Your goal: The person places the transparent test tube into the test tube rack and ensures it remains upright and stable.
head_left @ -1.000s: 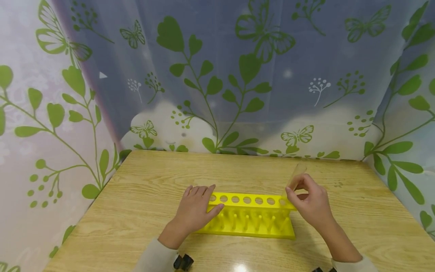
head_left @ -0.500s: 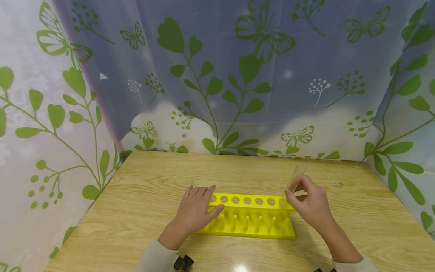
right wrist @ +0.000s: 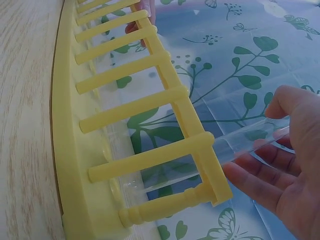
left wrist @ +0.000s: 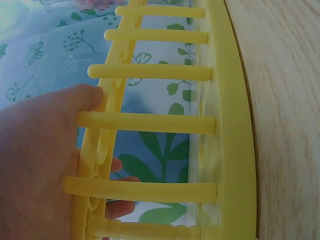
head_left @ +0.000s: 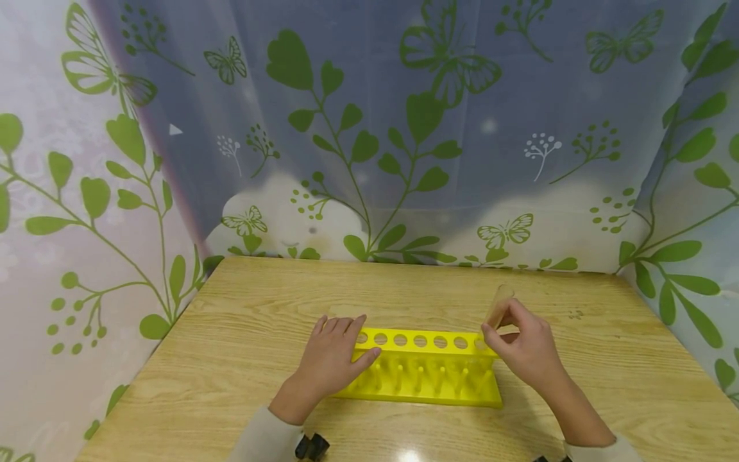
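Note:
A yellow test tube rack with a row of round holes and upright pegs stands on the table. My left hand grips its left end. In the left wrist view the thumb of my left hand lies on one side of the top plate, and fingertips show on the other. At the rack's right end, my right hand pinches a clear test tube. The right wrist view has the test tube passing at a slant through the end hole, its lower end close to the base.
The wood-grain table extends around the rack. Behind it hangs a blue and white cloth printed with green leaves and butterflies. A black wrist-worn device shows by the left sleeve.
My right hand and the test tube have shifted slightly left and down, with the tube's top a little lower. The left hand and the rack stay put.

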Action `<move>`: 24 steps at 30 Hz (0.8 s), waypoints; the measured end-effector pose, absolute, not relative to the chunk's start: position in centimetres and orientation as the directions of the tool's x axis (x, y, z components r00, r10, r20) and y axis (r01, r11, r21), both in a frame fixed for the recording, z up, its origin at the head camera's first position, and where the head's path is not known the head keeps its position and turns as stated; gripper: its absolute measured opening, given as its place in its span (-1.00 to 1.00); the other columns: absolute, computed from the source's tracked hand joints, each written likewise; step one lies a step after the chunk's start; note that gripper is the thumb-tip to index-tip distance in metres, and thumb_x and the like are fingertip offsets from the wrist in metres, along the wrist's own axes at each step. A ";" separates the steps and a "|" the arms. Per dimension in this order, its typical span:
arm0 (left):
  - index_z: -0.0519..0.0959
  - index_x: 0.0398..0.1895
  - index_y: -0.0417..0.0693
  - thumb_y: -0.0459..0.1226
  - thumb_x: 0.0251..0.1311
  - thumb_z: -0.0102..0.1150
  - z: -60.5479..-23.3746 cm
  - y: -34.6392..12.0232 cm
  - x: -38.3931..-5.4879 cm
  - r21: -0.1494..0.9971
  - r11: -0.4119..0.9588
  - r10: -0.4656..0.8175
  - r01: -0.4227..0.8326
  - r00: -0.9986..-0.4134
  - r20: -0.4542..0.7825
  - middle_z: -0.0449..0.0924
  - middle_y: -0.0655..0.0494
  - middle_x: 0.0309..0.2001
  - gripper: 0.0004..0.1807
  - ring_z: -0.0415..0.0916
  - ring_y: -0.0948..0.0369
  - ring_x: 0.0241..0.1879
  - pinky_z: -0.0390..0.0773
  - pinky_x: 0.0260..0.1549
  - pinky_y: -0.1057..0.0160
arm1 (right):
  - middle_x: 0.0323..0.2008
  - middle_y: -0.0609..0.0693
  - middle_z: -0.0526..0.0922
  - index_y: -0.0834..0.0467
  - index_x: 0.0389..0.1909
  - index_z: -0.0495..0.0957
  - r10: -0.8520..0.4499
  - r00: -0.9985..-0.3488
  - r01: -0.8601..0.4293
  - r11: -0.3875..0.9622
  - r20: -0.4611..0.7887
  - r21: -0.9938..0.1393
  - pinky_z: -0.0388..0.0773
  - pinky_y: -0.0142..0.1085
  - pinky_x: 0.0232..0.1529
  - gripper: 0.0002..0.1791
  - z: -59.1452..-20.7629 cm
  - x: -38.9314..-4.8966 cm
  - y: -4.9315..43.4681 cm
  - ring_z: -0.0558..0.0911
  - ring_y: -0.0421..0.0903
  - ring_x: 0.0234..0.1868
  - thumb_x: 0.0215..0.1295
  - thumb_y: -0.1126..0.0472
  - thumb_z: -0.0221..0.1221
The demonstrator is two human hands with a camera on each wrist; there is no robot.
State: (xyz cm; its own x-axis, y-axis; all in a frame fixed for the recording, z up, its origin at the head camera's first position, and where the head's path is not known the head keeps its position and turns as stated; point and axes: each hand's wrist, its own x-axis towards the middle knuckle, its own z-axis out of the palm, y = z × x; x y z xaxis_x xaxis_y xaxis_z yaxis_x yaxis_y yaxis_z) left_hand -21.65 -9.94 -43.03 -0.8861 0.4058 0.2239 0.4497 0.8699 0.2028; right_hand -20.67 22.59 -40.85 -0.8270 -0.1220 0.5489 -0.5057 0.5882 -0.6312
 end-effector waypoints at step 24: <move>0.34 0.38 -0.08 0.20 0.35 -0.05 -43.0 -9.9 -21.6 0.197 0.871 0.406 0.449 -0.886 0.225 0.47 -0.03 0.18 -0.28 0.36 -0.04 0.22 0.12 0.33 -0.19 | -0.39 -0.12 0.50 0.09 -0.34 0.44 -0.150 -0.836 -0.507 0.578 0.527 -0.640 0.64 -0.39 -0.44 -0.79 -40.5 -20.5 22.3 0.60 -0.33 -0.31 0.19 0.40 0.28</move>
State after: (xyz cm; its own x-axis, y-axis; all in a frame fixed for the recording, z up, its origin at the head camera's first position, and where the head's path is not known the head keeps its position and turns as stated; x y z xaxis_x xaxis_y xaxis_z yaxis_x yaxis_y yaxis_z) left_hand -21.64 -9.93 -43.03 -0.8858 0.4061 0.2245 0.4495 0.8712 0.1973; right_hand -20.46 22.33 -40.54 -0.8365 -0.1502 0.5271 -0.5068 0.5779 -0.6397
